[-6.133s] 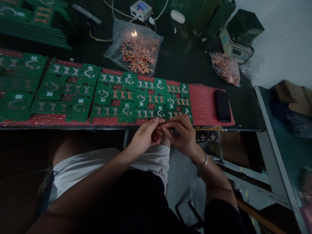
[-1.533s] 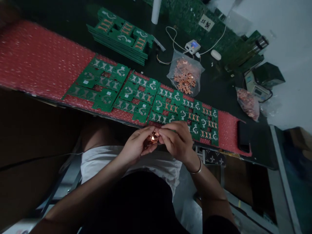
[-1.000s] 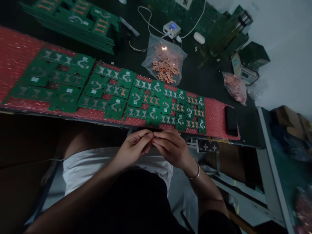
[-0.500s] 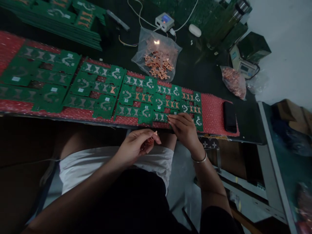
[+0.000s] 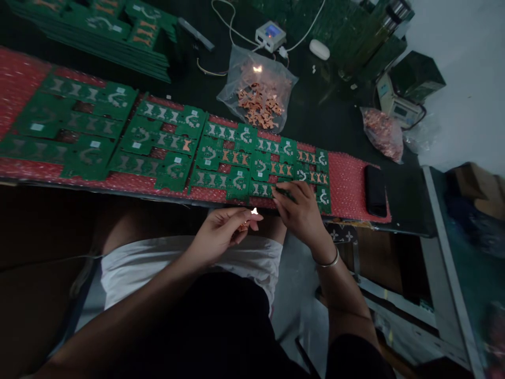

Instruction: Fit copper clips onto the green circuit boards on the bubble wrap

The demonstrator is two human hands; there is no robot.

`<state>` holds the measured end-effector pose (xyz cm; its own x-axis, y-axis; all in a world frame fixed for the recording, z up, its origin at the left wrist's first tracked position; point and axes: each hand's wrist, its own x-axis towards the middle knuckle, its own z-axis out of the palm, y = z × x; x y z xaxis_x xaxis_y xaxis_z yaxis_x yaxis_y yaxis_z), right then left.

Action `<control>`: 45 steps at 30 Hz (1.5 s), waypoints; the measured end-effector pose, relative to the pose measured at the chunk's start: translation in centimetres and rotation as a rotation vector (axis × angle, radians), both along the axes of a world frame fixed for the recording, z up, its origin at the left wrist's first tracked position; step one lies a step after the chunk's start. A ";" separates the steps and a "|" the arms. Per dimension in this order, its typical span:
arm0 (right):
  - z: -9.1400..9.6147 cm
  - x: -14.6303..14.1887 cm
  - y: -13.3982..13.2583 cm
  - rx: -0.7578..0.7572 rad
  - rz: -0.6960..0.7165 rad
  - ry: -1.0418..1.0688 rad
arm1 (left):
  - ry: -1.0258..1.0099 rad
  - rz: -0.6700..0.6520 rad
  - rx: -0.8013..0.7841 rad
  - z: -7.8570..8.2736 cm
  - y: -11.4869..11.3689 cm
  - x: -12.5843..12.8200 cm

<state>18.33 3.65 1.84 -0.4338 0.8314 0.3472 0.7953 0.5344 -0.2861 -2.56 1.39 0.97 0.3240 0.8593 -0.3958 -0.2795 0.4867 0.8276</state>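
My left hand (image 5: 223, 231) hovers below the table's front edge, fingers curled around small copper pieces (image 5: 252, 212), one glinting at the fingertips. My right hand (image 5: 300, 208) reaches onto the near row of green circuit boards (image 5: 232, 158), its fingertips pinched and pressed on a board near the right end of the row. What is between those fingertips is too small to see. The boards lie side by side on red bubble wrap (image 5: 347, 184), and some of their slots hold copper pieces.
A clear bag of copper pieces (image 5: 258, 97) lies behind the boards, a second bag (image 5: 382, 134) at the right. A black phone (image 5: 374, 184) rests on the bubble wrap. A stack of boards (image 5: 118, 26), a small white device (image 5: 270, 36) with cables and a scale (image 5: 398, 105) sit farther back.
My hands were together below the table edge; the right hand has since gone up and forward onto the near boards, while the left stayed back holding the copper pieces.
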 end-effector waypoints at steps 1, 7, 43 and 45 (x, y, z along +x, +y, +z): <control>0.3 -0.2 -0.3 -0.009 -0.004 0.062 | 0.003 0.000 0.011 0.0 0.0 0.0; 1.2 -2.5 -2.5 -0.134 0.074 0.424 | 0.021 -0.096 0.107 -0.2 -0.3 0.0; -0.3 -1.6 0.6 0.061 0.057 -0.084 | -0.109 0.089 -0.132 0.1 -0.1 -0.8; 0.3 -2.0 0.1 0.073 0.028 -0.057 | -0.120 0.090 -0.146 0.1 -0.1 -0.8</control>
